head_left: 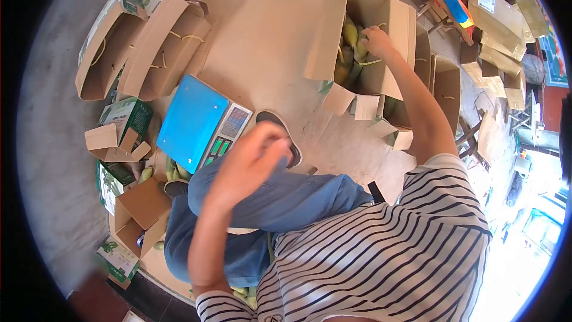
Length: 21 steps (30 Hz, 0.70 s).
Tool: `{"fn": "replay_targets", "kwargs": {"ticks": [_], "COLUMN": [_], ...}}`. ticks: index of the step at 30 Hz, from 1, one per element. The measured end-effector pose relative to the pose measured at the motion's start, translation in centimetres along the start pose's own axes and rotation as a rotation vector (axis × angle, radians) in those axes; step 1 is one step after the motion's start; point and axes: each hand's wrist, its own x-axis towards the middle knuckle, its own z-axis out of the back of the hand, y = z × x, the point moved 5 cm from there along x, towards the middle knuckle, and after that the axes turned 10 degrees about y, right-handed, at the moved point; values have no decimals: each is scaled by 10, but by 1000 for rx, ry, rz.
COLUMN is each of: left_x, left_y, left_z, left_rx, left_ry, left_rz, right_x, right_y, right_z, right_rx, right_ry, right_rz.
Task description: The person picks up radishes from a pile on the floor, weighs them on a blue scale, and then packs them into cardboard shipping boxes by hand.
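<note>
An open cardboard box [404,36] at the upper right holds several green and yellow husked pieces of produce [350,33]. My right hand [378,42] reaches into it, its fingers closed at the end of one piece; the fingertips are partly hidden. My left hand [253,161] hovers above my bent knee, beside a scale with a blue top [193,120]. Motion blurs the left fingers, and no object shows in them.
Two long open cartons [161,42] stand at the upper left, with smaller green-printed boxes [128,113] below. More open boxes [444,89] sit right of the produce box. Stacked cartons [494,18] and a small chair [456,6] are at the far right.
</note>
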Motion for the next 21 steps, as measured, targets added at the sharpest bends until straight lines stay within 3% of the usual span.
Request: {"fn": "replay_targets", "kwargs": {"ticks": [5, 10, 12, 15, 16, 19, 21], "left_x": [-108, -166, -169, -170, -167, -170, -174], "left_y": [-5, 38, 62, 96, 102, 111, 108], "left_z": [51, 92, 103, 104, 100, 92, 91], "left_rx": [52, 354, 462, 650, 865, 1012, 1024], "left_ry": [-425, -644, -653, -624, -551, -411, -445], "left_rz": [39, 247, 327, 510, 545, 700, 647], "right_x": [-7, 1, -4, -8, -4, 10, 23], "right_y": [16, 88, 131, 208, 231, 299, 345], "right_z": [13, 47, 59, 71, 71, 60, 45], "right_rx": [145, 251, 281, 356, 328, 417, 623], "right_ry": [-166, -380, -452, -308, -358, -222, -72], "right_rz": [81, 331, 469, 534, 633, 715, 788]}}
